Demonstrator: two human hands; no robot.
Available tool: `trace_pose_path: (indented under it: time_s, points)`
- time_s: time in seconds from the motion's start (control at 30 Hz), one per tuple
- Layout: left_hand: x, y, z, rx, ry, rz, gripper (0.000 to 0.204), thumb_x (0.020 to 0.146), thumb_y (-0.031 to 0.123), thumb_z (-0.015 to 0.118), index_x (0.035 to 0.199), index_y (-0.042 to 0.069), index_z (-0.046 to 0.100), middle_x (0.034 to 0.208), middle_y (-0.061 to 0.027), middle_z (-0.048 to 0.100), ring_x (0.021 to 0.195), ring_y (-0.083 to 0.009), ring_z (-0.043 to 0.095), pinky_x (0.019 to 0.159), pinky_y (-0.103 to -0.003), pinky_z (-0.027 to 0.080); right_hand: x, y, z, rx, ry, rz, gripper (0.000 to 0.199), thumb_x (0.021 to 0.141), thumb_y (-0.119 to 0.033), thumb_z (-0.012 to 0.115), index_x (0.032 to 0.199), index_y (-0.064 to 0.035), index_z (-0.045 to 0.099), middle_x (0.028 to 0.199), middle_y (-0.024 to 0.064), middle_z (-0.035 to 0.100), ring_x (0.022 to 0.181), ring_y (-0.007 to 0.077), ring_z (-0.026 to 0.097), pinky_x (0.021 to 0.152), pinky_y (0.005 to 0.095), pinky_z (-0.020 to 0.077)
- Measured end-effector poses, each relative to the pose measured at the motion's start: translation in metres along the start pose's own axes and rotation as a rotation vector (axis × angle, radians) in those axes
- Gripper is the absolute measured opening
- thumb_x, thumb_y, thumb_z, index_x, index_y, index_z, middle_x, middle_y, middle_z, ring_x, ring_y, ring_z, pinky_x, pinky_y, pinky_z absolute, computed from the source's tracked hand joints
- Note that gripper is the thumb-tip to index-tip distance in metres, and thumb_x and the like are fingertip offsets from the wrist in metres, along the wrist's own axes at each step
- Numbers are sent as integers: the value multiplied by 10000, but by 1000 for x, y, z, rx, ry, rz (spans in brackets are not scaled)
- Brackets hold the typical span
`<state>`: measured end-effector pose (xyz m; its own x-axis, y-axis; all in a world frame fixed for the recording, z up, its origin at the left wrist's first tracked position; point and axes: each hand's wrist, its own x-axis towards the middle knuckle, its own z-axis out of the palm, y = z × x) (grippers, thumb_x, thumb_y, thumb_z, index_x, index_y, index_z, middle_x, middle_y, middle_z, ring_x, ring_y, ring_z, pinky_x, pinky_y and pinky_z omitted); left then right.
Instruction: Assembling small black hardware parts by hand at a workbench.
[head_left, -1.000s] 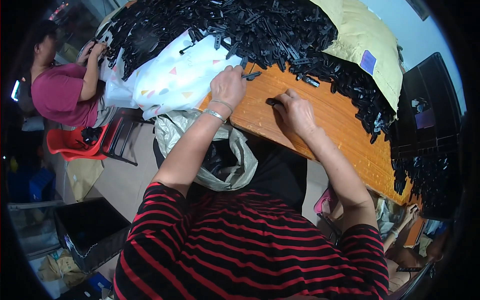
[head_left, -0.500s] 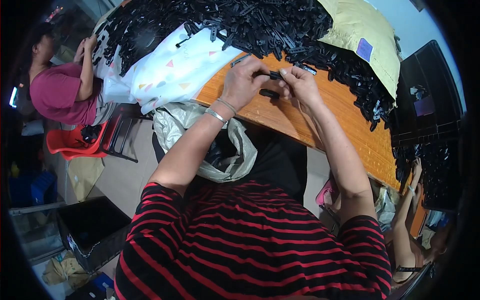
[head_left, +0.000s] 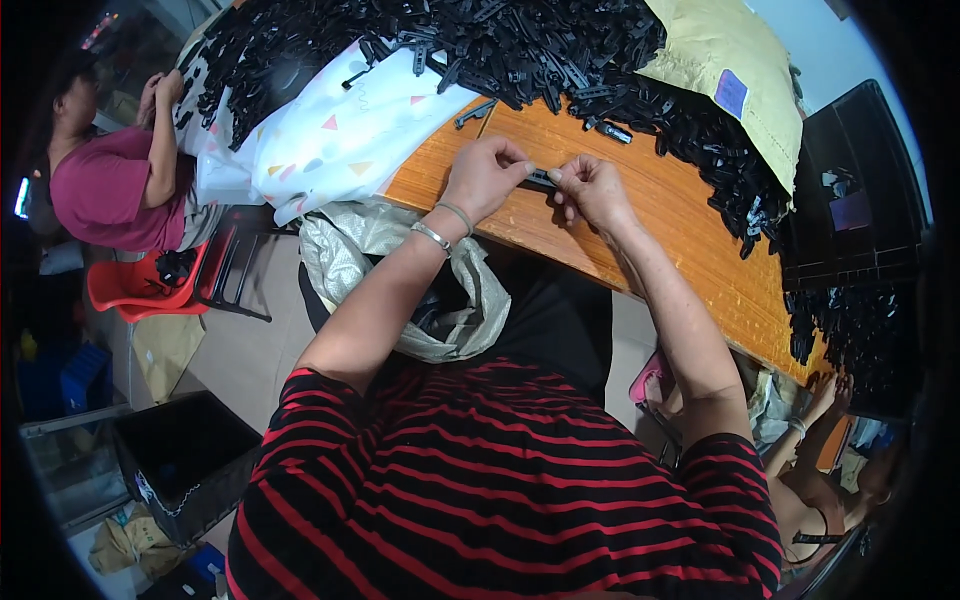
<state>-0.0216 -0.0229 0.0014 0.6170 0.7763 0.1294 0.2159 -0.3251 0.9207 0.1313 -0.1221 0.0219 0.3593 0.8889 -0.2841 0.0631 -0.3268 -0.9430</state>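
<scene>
A short, narrow black plastic part [head_left: 541,178] spans the gap between my two hands, just above the wooden tabletop. My left hand [head_left: 484,176] pinches its left end between thumb and fingertips. At the other end, my right hand [head_left: 594,192] grips it with thumb and forefinger, the remaining fingers curled below. Beyond my left hand lies a single loose black part [head_left: 475,114] on the wood. A large heap of similar black parts [head_left: 520,50] covers the far side of the table, and a part with a shiny end [head_left: 612,131] sits at its near edge.
White patterned plastic sheeting [head_left: 320,135] drapes over the table's left. A yellowish sack [head_left: 715,60] leans on the heap. An open woven sack [head_left: 480,310] hangs by my lap. Co-workers sit left [head_left: 115,190] and right [head_left: 810,490]; a black crate [head_left: 185,460] stands lower left.
Both hands have come slightly lower and nearer to me, drawing a little apart, so more of the black part shows between them. The right co-worker's hand has moved nearer the table edge.
</scene>
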Motion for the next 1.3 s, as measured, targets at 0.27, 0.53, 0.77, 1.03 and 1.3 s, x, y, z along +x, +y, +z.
trace_pose_path:
  time_s: [0.27, 0.53, 0.77, 1.03, 1.3]
  points:
    - [7, 5, 2, 143, 18, -26, 194, 763, 176, 710, 806, -2, 646, 693, -71, 637, 612, -136, 582, 596, -273, 475, 10, 1, -4, -66, -12, 2, 218, 882, -151, 631, 761, -27, 498, 577, 56, 574, 384, 110, 502, 340, 243, 403]
    - [24, 13, 0, 308, -61, -115, 219, 747, 213, 709, 762, 8, 635, 711, -118, 641, 661, -221, 616, 649, -328, 488, 19, -10, -8, -252, 20, 31, 254, 859, -204, 670, 752, -37, 512, 540, 34, 527, 348, 94, 432, 310, 238, 310]
    - [24, 7, 2, 325, -106, -145, 215, 733, 226, 710, 746, 23, 640, 734, -133, 649, 689, -241, 625, 660, -341, 487, 20, -5, -8, -270, 52, 62, 236, 828, -195, 702, 771, -23, 551, 571, 57, 582, 393, 107, 497, 359, 248, 411]
    - [-56, -4, -60, 270, -209, -7, 167, 770, 166, 681, 795, 11, 627, 686, -54, 580, 631, -139, 535, 606, -291, 456, 6, 13, -40, -240, 48, -75, 172, 845, -173, 667, 836, -14, 603, 606, 47, 589, 488, 103, 529, 452, 239, 423]
    - [-65, -12, -84, 282, 79, -35, 138, 773, 71, 681, 888, 14, 631, 727, -59, 582, 638, -125, 545, 604, -248, 457, 50, -1, -73, -1079, 506, -419, 221, 782, -160, 669, 975, -65, 618, 975, 173, 577, 865, 367, 598, 737, 437, 485]
